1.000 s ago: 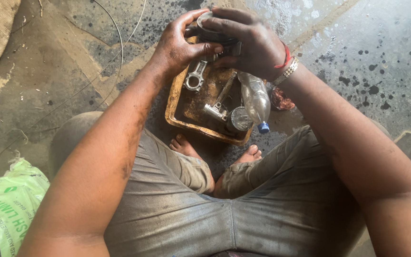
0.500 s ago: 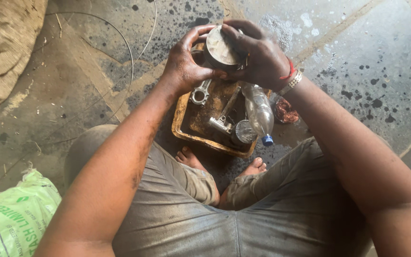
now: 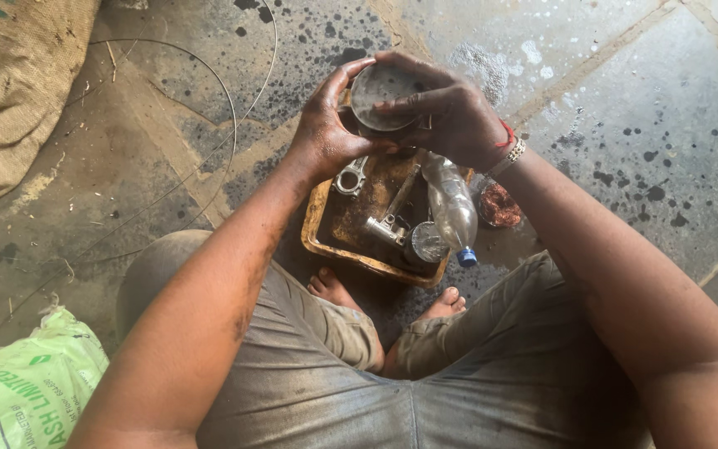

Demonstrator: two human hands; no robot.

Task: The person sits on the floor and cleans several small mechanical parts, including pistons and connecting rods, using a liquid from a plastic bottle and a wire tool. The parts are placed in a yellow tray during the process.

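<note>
A round grey metal piston (image 3: 382, 93) is gripped in both hands above a rusty metal tray (image 3: 326, 224) on the stained concrete floor (image 3: 625, 100). The left hand (image 3: 330, 129) cups its side; the right hand (image 3: 450, 112) closes over it. A clear plastic bottle (image 3: 452, 208) and a connecting rod (image 3: 351, 176) lie in the tray.

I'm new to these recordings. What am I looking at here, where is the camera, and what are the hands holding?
There is no machine here: a person sits on a stained concrete floor, filmed by a camera on their own head looking down. The left hand and right hand together hold a round grey metal part. Below them sits a rusty tray with a connecting rod, other metal pieces and a clear plastic bottle. A burlap sack and a green bag lie on the left.
</note>
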